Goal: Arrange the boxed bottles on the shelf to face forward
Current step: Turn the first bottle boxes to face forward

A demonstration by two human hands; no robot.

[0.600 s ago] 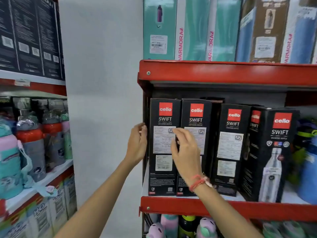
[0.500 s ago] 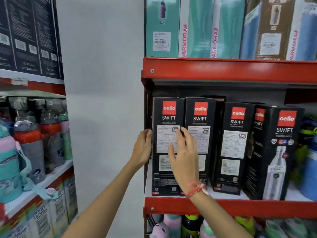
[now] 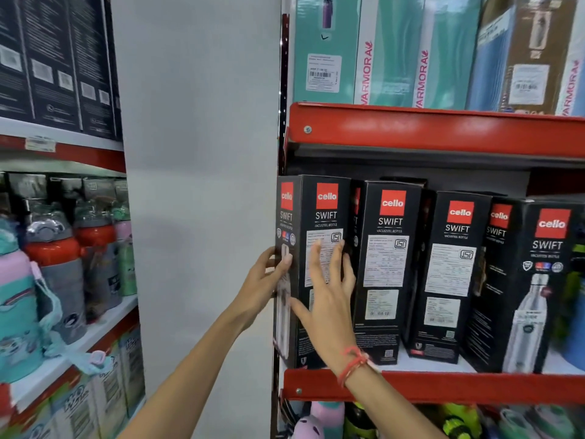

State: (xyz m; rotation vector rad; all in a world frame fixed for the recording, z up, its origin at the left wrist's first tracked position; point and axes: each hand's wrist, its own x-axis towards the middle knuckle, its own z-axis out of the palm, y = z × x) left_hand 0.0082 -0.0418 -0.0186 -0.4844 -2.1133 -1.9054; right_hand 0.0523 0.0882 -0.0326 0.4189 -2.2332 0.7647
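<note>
My left hand (image 3: 267, 280) curls round the outer left corner of the end box (image 3: 311, 270), fingers pressing its side. My right hand (image 3: 329, 296) lies flat on its label face, fingers spread. The box stands at the shelf (image 3: 443, 386) end, turned slightly, with a narrow gap to the next box (image 3: 387, 267).

Shelf bay (image 3: 443, 386): black boxes stand close in a row. First box (image 3: 319, 274) at the left end, turned at an angle; left hand (image 3: 266, 286) on its outer face, right hand (image 3: 329, 299) spread over its label face. Narrow dark gap between first box and second box (image 3: 386, 270). Upper shelf (image 3: 443, 131) close above the box tops. Left of the bay: bare wall (image 3: 196, 185), open room.
</note>
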